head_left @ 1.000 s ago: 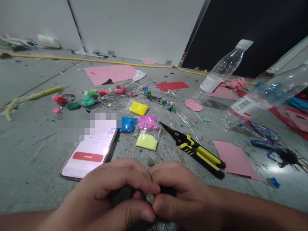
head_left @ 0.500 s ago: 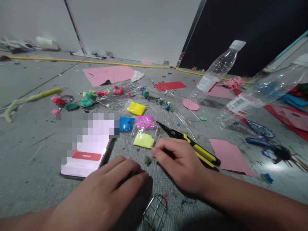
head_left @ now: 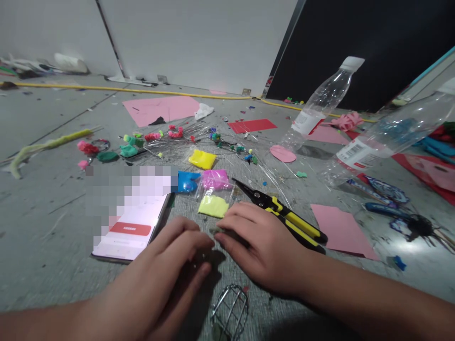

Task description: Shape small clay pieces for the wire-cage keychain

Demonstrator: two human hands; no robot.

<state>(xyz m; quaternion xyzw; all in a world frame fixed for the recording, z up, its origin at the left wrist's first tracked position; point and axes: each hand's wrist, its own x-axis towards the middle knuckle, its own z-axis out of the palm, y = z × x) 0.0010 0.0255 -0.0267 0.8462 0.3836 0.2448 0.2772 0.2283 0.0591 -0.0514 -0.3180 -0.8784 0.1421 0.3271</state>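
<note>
Right now my right hand (head_left: 266, 241) is closed at the fingertips on a small grey-green lump (head_left: 214, 230), thumb below it, fingers above; most of the lump is hidden. My left hand (head_left: 156, 279) is open, palm down, thumb apart from loosely curled fingers, nothing visibly gripped. Wire cage (head_left: 230, 310) sits on the floor (head_left: 53, 274) between my forearms, near edge of view, with a dull green piece (head_left: 218, 331) at its lower end. Phone (head_left: 133, 229), screen lit, lies just beyond my left hand. Past the lump: pale yellow packet (head_left: 213, 206), then pink packet (head_left: 215, 179), blue packet (head_left: 187, 182) to its left, bright yellow packet (head_left: 202, 159) farther out. Black-yellow pliers (head_left: 284, 215) lie beyond my right hand, tips toward the pink packet. Two clear bottles, near one (head_left: 362, 154) and far one (head_left: 309, 121), lean at right.
</note>
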